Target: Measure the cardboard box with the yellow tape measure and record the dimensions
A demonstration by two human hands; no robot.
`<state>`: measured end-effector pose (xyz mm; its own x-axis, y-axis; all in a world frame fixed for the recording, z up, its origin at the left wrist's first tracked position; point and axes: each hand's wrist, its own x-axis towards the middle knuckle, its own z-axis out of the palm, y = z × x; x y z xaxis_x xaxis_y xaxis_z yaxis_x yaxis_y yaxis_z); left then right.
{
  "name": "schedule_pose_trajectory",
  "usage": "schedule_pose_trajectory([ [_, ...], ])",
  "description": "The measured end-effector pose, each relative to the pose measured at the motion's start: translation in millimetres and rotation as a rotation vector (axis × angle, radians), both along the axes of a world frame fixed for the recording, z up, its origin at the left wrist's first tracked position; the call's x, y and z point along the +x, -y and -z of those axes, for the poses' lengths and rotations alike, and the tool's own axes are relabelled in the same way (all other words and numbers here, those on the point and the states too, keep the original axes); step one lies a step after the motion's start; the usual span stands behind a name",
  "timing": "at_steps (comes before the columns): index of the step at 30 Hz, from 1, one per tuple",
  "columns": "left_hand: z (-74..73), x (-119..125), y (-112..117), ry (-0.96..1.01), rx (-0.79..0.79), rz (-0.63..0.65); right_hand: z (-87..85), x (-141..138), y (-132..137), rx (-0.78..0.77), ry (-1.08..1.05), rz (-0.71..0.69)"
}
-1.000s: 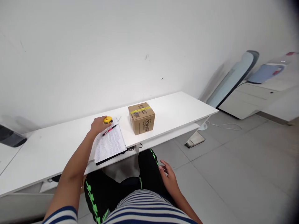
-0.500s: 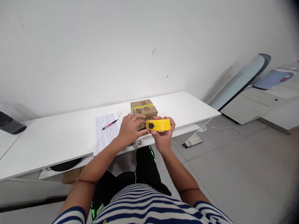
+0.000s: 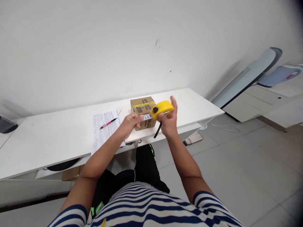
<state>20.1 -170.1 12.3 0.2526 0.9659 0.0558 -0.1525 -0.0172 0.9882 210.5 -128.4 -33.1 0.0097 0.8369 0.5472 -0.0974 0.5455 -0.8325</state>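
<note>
My right hand (image 3: 168, 121) grips a yellow tape measure (image 3: 162, 109) in front of me, above the table's front edge, with a black strap hanging below it. My left hand (image 3: 131, 123) pinches the short white tape end (image 3: 147, 117) that sticks out of the case to the left. Just behind both hands a small cardboard box (image 3: 142, 111) with a yellow tape strip stands on the white table (image 3: 54, 142).
A written sheet (image 3: 103, 130) with a red pen (image 3: 108, 123) on it lies left of the box. A dark object (image 3: 6, 125) sits at the table's far left. Pale panels (image 3: 248, 77) lean against the wall at right; a cable lies on the grey floor.
My left hand lifted the tape measure from the table beside the sheet; my right hand rose from my lap and took the case. The left now pulls the tape end out.
</note>
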Motion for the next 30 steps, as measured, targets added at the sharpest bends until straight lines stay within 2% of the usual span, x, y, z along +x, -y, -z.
schedule_pose_trajectory([
  [2,-5.8,-16.8,-13.7,0.005,-0.014,-0.088,-4.3,20.5,-35.5,-0.022,-0.022,0.067],
  [4,-8.8,-37.6,-33.5,0.001,-0.026,-0.216,-8.6,43.7,-76.1,-0.043,-0.131,0.133],
  [7,-4.3,-62.7,-66.0,-0.128,-0.107,-0.396,-9.3,67.3,-124.4,-0.172,-0.276,0.118],
  [10,4.8,-67.7,-89.0,-0.312,-0.237,-0.374,-1.9,65.7,-141.3,-0.273,-0.267,0.052],
  [14,10.6,-48.4,-100.8,-0.476,-0.244,-0.307,10.3,42.2,-131.6,-0.271,-0.188,-0.034],
  [18,12.7,-30.4,-102.2,-0.580,-0.192,-0.318,14.8,31.2,-124.3,-0.226,-0.126,-0.003],
  [23,11.3,-39.9,-101.0,-0.645,-0.045,-0.266,8.2,39.4,-128.7,-0.252,-0.130,0.061],
  [26,-6.0,-59.6,-102.8,-0.521,-0.036,-0.153,-0.7,48.7,-112.9,-0.190,-0.177,0.105],
  [28,-27.2,-70.6,-106.9,-0.440,0.010,-0.118,-4.6,50.5,-83.8,-0.096,-0.202,0.145],
  [30,-50.9,-73.6,-115.9,-0.464,0.093,-0.128,-4.2,43.0,-41.7,0.001,-0.199,0.211],
])
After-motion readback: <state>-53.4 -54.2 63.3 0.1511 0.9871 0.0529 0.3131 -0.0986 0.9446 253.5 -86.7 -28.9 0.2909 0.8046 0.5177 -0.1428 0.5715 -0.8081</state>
